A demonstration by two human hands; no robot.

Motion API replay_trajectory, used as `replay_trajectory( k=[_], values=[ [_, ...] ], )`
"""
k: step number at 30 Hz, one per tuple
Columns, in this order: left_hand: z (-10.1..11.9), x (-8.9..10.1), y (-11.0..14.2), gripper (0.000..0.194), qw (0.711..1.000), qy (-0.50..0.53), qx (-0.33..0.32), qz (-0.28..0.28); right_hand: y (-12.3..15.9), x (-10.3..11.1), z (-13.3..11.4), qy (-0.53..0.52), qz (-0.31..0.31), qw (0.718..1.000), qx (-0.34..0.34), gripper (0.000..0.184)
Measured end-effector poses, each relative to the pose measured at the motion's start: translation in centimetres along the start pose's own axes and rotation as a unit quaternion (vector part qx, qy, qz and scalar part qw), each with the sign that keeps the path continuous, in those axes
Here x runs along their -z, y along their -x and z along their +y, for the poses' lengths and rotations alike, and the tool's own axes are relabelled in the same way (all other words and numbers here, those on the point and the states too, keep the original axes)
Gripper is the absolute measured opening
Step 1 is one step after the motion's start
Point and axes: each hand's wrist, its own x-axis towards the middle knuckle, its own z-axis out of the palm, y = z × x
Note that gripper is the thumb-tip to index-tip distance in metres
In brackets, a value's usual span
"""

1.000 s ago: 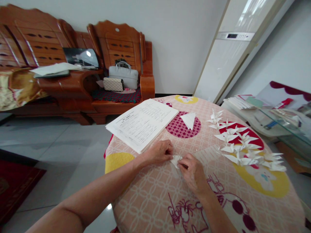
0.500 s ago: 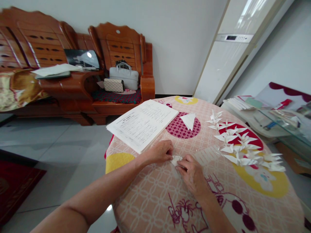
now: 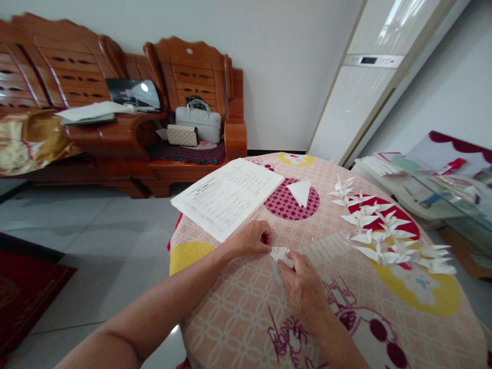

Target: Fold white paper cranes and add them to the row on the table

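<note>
A small folded white paper [image 3: 280,253] lies on the patterned tablecloth of the round table [image 3: 238,307]. My left hand [image 3: 251,239] is closed, pinching the paper's left edge. My right hand [image 3: 303,284] presses its fingers together on the paper's right side and covers part of it. Several finished white paper cranes [image 3: 378,233] lie in a loose cluster on the table to the right. A folded white paper triangle [image 3: 300,190] rests on the red checked circle beyond my hands.
A stack of printed sheets [image 3: 228,196] lies at the table's far left edge. Behind stand a wooden bench [image 3: 115,133] with bags, papers and a laptop. A tall white appliance [image 3: 361,82] and a glass table [image 3: 442,189] with papers are on the right.
My right hand has slid a little toward me along the paper. The left hand keeps its pinch in place. The view has shifted slightly.
</note>
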Motion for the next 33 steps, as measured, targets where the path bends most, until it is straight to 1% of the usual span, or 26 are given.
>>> replay_trajectory(
  k=[4,7,10,12,13,16,18,23,29,33],
  values=[
    [-0.5,0.6,0.4,0.016,0.993,0.107,0.039,-0.021,0.2,-0.1,0.2,-0.005,0.007,1.0,0.008,0.034],
    [-0.9,1.2,0.8,0.018,0.986,0.155,0.051,-0.034,0.2,-0.2,0.3,0.001,0.01,1.0,0.01,0.032],
    [-0.9,1.7,1.1,0.016,0.988,0.14,0.046,-0.043,0.1,-0.3,0.3,-0.004,0.013,1.0,0.007,0.032],
    [-0.7,1.9,1.2,0.013,0.989,0.128,0.055,-0.055,0.1,-0.3,0.3,-0.013,0.015,1.0,0.01,0.032],
    [-0.6,1.9,1.2,0.013,0.988,0.128,0.066,-0.061,0.1,-0.3,0.3,-0.016,0.017,1.0,0.012,0.032],
    [-0.3,1.6,1.2,0.024,0.982,0.141,0.104,-0.07,0.1,-0.4,0.3,-0.016,0.018,1.0,0.012,0.031],
    [-0.2,1.4,1.2,0.024,0.981,0.144,0.114,-0.067,0.1,-0.4,0.3,-0.011,0.02,1.0,0.013,0.031],
    [-0.2,1.4,1.1,0.02,0.982,0.13,0.118,-0.064,0.2,-0.4,0.4,-0.008,0.029,0.999,0.018,0.032],
    [-0.5,1.2,1.1,0.015,0.982,0.135,0.116,-0.065,0.1,-0.3,0.2,0.0,0.026,0.999,0.023,0.033],
    [-0.6,1.0,1.2,0.011,0.982,0.135,0.119,-0.06,0.0,-0.4,0.2,0.005,0.038,0.999,0.025,0.036]
  ],
)
